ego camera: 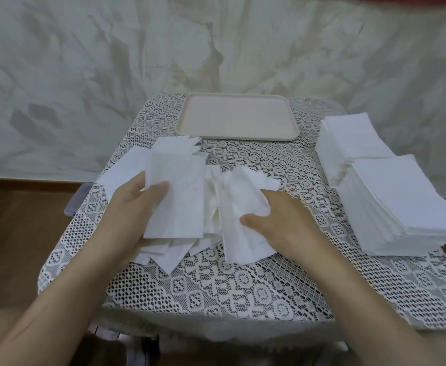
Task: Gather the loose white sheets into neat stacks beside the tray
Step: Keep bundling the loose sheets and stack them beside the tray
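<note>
A loose pile of white sheets (163,253) lies spread on the left half of the lace-covered table. My left hand (134,210) holds a flat white sheet (175,196) above that pile, thumb on top. My right hand (280,220) pinches a crumpled white sheet (240,207) just right of it, thumb and fingers closed on the paper. A pale beige tray (237,118) sits bare at the far middle of the table. Two neat stacks of white sheets stand right of the tray: a far stack (348,138) and a taller near stack (401,202).
A white lace cloth (216,286) covers the small table. A purple-edged plastic lid (78,199) pokes out at the table's left edge. A stained pale wall rises behind, and brown wooden floor lies to the left.
</note>
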Action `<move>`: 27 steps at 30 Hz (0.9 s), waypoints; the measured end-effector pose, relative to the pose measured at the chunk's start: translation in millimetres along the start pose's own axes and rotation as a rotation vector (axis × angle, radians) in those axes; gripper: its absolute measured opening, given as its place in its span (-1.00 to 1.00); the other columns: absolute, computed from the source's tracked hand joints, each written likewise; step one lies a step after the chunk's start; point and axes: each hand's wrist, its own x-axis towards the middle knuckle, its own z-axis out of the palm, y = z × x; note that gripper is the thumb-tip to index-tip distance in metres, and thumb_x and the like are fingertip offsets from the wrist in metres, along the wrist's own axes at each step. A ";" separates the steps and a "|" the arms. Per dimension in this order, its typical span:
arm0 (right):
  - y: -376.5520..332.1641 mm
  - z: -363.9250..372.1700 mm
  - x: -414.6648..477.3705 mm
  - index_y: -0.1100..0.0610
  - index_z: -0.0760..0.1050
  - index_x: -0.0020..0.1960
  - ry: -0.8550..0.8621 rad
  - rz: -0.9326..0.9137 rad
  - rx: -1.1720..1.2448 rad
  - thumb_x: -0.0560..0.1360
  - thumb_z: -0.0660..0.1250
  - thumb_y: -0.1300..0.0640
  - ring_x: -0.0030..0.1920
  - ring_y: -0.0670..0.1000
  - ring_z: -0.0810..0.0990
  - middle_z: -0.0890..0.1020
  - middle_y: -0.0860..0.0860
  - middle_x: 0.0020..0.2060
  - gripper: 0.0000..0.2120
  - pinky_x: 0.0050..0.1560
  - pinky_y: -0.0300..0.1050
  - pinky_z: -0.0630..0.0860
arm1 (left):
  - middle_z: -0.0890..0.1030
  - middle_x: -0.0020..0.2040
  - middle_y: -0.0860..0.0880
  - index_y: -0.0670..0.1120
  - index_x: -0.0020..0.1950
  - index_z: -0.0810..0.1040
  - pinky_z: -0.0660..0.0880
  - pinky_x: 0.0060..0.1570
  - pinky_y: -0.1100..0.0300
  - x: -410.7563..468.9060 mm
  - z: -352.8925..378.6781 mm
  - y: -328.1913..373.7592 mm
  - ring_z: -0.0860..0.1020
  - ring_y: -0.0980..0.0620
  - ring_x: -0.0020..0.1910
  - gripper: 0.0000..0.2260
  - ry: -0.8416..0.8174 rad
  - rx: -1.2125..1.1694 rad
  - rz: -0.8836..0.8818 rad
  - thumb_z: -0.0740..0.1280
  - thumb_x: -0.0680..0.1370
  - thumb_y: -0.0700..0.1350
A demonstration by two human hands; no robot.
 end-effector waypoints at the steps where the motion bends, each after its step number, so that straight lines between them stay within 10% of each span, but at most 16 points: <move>1: -0.6 0.6 0.1 0.04 0.60 0.09 0.004 -0.006 0.000 0.56 0.40 -0.04 -0.07 0.04 0.63 0.67 -0.07 -0.09 -0.81 -0.14 -0.12 0.48 | 0.76 0.04 -0.07 0.12 0.08 0.73 0.68 -0.05 -0.19 0.6 0.0 -0.2 0.72 -0.15 0.02 -0.76 -0.003 0.002 0.000 0.27 0.71 -0.10; 14: 10.3 -28.7 1.4 0.00 0.65 -0.03 0.085 -0.007 0.620 0.57 0.43 0.10 -0.21 -0.16 0.72 0.75 -0.18 -0.18 -0.98 -0.26 -0.32 0.59 | 0.75 0.10 -0.04 0.11 0.18 0.69 0.63 -0.10 -0.04 2.4 3.0 2.0 0.72 -0.10 0.06 -0.79 -0.023 -0.012 0.016 0.26 0.72 -0.08; 18: 17.9 -21.4 6.1 -0.01 0.64 0.05 -0.010 0.067 0.535 0.54 0.47 0.07 -0.08 -0.04 0.74 0.76 -0.11 -0.10 -0.89 -0.01 -0.02 0.65 | 0.75 0.13 -0.05 0.13 0.19 0.69 0.66 0.06 -0.22 0.6 5.3 3.0 0.71 -0.16 0.13 -0.77 -0.029 -0.012 0.007 0.26 0.72 -0.08; 27: 13.5 -22.2 3.7 0.09 0.67 0.06 0.030 0.078 0.741 0.55 0.46 0.13 -0.03 0.00 0.75 0.77 -0.06 -0.08 -0.90 0.01 0.00 0.64 | 0.76 0.08 -0.02 0.12 0.19 0.69 0.67 0.01 -0.17 -3.2 6.4 7.1 0.71 -0.11 0.09 -0.78 0.000 0.009 0.001 0.25 0.72 -0.08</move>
